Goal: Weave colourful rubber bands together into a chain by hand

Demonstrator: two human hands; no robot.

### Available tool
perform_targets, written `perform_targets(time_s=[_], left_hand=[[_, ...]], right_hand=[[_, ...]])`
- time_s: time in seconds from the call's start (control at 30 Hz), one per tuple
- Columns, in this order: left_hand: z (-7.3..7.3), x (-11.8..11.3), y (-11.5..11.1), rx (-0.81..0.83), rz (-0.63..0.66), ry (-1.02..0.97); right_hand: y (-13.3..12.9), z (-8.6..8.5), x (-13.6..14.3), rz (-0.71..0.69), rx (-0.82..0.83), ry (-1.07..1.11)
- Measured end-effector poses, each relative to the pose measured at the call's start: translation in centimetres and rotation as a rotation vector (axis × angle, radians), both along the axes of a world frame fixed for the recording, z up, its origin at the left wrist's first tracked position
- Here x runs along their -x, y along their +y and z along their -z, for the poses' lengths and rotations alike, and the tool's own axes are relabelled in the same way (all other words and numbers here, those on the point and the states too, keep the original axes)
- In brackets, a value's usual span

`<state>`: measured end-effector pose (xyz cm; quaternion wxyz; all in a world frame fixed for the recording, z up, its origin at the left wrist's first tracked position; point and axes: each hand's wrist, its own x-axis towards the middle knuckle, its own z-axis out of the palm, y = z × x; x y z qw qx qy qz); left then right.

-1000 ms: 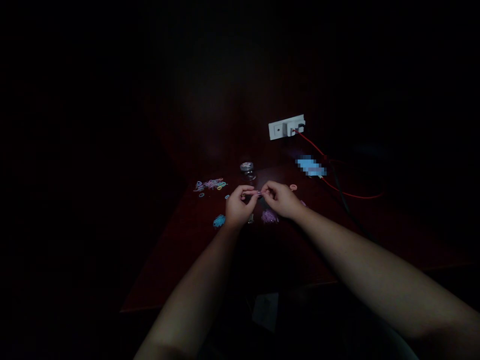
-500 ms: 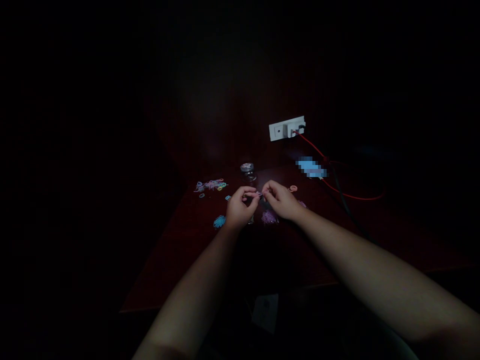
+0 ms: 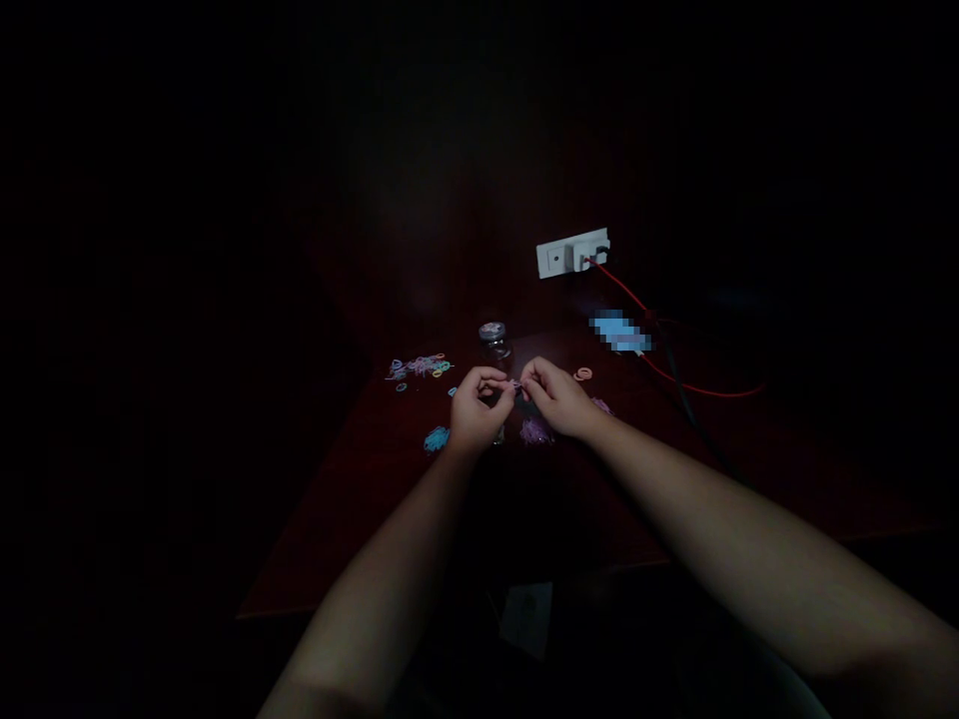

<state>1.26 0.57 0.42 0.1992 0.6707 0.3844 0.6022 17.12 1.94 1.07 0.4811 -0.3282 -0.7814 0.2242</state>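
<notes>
In a very dark room, my bare forearms (image 3: 382, 559) stretch forward over a dark red table (image 3: 337, 509), a pale sheet (image 3: 526, 617) showing below its near edge. A heap of blue bands (image 3: 436, 439) lies just left of my left wrist; a heap of purple bands (image 3: 536, 431) sits between my wrists. Beyond these, my left hand (image 3: 475, 407) and right hand (image 3: 555, 395) meet, fingertips pinched narrowly on a small purplish piece (image 3: 516, 386), perhaps a band, though it is too dim to be sure. Orange bands (image 3: 583, 373) lie right of my right hand, a mixed-colour pile (image 3: 420, 367) farther left. Behind my hands stands a lidded clear jar (image 3: 493, 341). Farthest, a red cable (image 3: 625, 288) runs from a white wall socket (image 3: 555, 260).
</notes>
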Motion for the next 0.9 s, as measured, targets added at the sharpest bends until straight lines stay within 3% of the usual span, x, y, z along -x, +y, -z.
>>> perform_targets(time_s=[0.43, 0.53, 0.7, 0.9], left_hand=[[-0.07, -0.59, 0.30, 0.233, 0.130, -0.384], [0.04, -0.50, 0.27, 0.227, 0.120, -0.318], [-0.21, -0.15, -0.11, 0.067, 0.053, -0.093], [-0.30, -0.09, -0.22, 0.081, 0.074, -0.079]], right_hand=[[-0.39, -0.26, 0.23, -0.047, 0.000, -0.066], [-0.50, -0.27, 0.23, -0.053, 0.025, -0.079], [-0.42, -0.11, 0.06, -0.040, -0.002, -0.044], [-0.49, -0.20, -0.02, -0.032, 0.014, -0.034]])
